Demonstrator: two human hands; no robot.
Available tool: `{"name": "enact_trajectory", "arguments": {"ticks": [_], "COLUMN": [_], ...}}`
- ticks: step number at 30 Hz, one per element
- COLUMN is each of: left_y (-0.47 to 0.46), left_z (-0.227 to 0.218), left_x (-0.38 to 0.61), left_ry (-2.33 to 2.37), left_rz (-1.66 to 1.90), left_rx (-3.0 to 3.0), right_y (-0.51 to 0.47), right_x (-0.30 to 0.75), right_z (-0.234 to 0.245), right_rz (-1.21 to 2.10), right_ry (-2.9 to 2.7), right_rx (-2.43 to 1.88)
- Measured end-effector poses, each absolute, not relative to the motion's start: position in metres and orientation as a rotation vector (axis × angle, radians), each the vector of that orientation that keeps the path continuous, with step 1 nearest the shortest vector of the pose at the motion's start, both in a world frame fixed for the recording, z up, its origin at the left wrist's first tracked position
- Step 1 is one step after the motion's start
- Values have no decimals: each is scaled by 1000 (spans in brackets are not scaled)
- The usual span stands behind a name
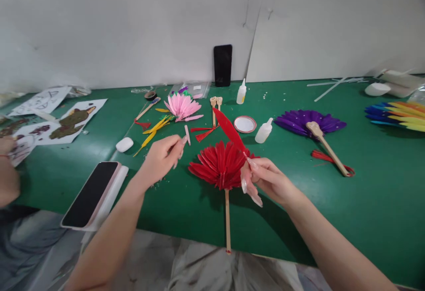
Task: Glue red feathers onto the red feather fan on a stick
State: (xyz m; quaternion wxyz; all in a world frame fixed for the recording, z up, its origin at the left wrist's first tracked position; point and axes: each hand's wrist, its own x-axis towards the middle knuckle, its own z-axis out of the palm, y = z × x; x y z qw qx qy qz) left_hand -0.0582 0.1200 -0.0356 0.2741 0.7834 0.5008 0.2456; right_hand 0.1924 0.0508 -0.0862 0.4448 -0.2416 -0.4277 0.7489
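Note:
My right hand (265,178) pinches the quill end of a single red feather (229,127), which tilts up and to the left. Under it on the table lies a red feather fan (215,164) with a wooden handle (227,220) toward me. To the left of the fan my left hand (164,158) is closed, thumb against finger, on what looks like a small flat pink stick (187,135). A white squeeze bottle (264,131) and a small round dish (245,124) with a red rim stand just beyond the fan.
A pink feather fan (182,106), yellow feathers (154,129) and wooden handles (213,109) lie behind. On the right is a purple fan (308,122). A phone (91,193) lies at left; another phone (222,65) leans on the wall. Another person's arm (6,171) shows far left.

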Motion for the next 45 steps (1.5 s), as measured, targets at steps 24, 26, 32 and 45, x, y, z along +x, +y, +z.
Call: {"name": "enact_trajectory", "arguments": {"ticks": [24, 26, 32, 45], "left_y": [116, 121, 114, 108], "left_z": [-46, -58, -74, -80], "left_x": [38, 37, 34, 34], "left_ry": [1067, 1048, 985, 978], "left_rz": [752, 751, 771, 860], "left_rx": [1634, 1531, 1605, 1798], "right_y": [57, 58, 55, 49], "right_x": [189, 187, 181, 170], "right_z": [-85, -87, -85, -84], "right_rz": [1758, 1702, 1481, 1452], "right_ry": [-1379, -1291, -1180, -1248], "right_rx": [-819, -888, -1086, -1193]}}
